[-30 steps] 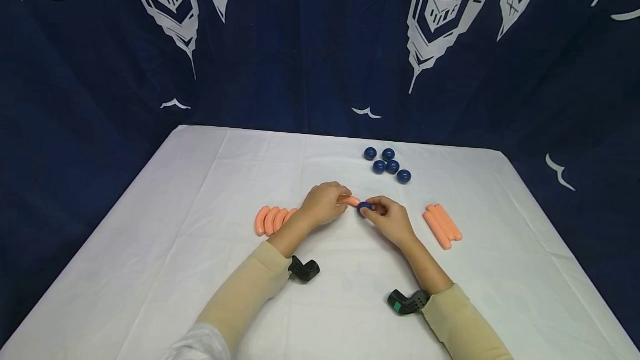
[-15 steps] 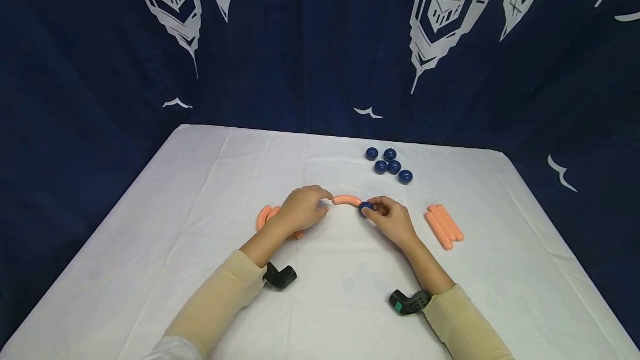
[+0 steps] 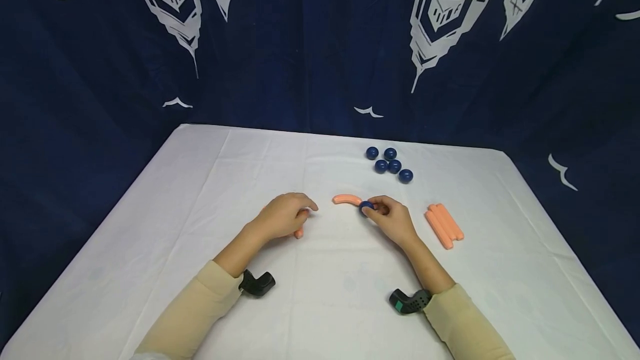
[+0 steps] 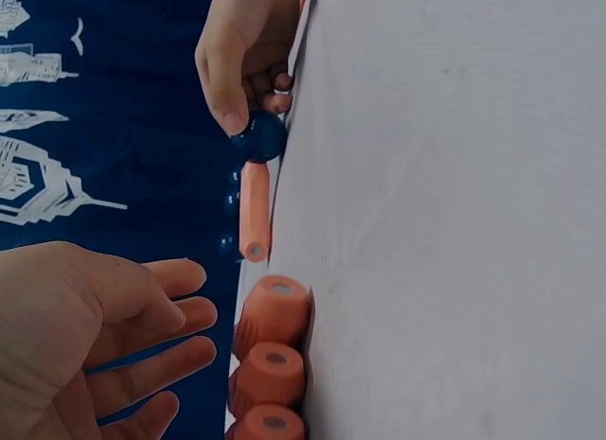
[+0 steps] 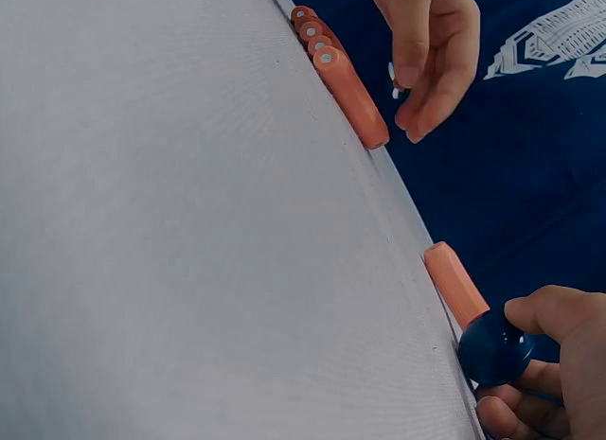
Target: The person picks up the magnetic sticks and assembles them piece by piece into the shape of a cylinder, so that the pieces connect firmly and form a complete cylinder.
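Observation:
My right hand pinches a dark blue ball between thumb and fingers, near the middle of the table. One end of a curved orange stick meets that ball; small grey discs show at the ends of such sticks. My left hand holds nothing, its fingers loosely extended above a row of curved orange sticks. In the head view that hand hides most of the row. The left wrist view shows a gap between the fingers and the sticks.
Several loose blue balls lie toward the back of the white table. To the right of my right hand is a bunch of straight orange sticks. A dark blue curtain hangs behind the table's far edge.
My left hand has let go of the curved stick joined to the ball and moved left over the row of curved sticks. The right hand stays in place, holding the ball.

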The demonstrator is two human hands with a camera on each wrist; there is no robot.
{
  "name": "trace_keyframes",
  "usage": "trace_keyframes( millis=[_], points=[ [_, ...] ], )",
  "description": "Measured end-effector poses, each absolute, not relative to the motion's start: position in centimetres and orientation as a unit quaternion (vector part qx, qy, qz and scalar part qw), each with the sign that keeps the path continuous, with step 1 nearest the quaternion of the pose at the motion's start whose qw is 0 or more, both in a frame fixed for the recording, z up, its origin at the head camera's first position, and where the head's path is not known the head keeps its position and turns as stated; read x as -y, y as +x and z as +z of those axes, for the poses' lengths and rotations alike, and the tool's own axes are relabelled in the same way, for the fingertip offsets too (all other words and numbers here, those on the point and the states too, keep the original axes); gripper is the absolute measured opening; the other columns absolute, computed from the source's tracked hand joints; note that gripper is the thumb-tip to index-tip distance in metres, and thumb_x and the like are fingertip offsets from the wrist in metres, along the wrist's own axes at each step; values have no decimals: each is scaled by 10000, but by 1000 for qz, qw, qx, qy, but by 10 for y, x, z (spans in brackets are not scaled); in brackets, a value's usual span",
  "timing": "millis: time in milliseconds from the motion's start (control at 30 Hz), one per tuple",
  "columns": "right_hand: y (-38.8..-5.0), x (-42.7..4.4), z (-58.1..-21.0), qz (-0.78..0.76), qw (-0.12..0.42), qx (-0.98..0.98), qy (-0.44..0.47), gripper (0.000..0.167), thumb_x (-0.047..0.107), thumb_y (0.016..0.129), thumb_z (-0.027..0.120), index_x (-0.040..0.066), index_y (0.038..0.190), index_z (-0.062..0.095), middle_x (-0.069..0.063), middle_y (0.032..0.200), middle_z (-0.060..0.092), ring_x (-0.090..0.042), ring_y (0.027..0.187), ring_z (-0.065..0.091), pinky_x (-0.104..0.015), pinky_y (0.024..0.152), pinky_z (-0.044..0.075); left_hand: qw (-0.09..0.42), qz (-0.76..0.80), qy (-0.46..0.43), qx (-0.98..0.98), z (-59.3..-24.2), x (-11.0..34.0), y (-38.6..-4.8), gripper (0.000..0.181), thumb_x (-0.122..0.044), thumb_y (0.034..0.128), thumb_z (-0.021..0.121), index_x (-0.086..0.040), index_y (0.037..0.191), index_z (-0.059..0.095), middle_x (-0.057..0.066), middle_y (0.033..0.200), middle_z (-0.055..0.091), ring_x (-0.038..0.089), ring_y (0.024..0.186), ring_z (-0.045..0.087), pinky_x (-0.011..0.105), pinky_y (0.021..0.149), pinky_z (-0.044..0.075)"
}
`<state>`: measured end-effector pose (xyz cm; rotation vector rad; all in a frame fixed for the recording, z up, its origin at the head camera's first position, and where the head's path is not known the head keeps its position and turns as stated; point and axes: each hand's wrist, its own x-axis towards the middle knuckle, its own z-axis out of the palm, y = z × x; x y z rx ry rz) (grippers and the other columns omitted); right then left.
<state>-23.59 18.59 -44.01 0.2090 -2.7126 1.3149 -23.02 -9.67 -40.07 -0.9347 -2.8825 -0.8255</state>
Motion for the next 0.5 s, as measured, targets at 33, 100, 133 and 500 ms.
trace_keyframes(
  millis=[33,100,133,500],
  points=[
    [-236,-186,-440,434,60,896,70,286,222,889,716,8,1077,689,-76,885,649,-175,754,547,-254,640,436,-2,-265,-298,917,-401,99,-230,260,-14,913,542,-87,1094,714,-2,980,670,113,852,568,319,857,450],
    [-236,-187,-440,434,62,896,71,287,221,890,715,4,1076,688,-78,883,650,-174,749,548,-253,637,436,-6,-269,-300,915,-401,102,-230,267,-1,902,545,-76,1095,713,-10,973,664,101,831,578,314,836,456],
    [-236,-187,-440,434,62,896,73,287,220,890,715,2,1075,687,-80,882,650,-174,747,548,-252,635,436,-10,-271,-301,914,-401,103,-230,275,7,897,539,-72,1096,712,-15,960,659,92,812,576,309,829,454],
    [-236,-187,-441,439,60,893,72,293,233,894,712,7,1077,686,-76,884,644,-175,756,548,-255,645,435,-14,-258,-332,907,-404,110,-230,205,-15,919,592,-68,1063,727,15,1083,681,205,1069,597,383,976,440]
  ],
)
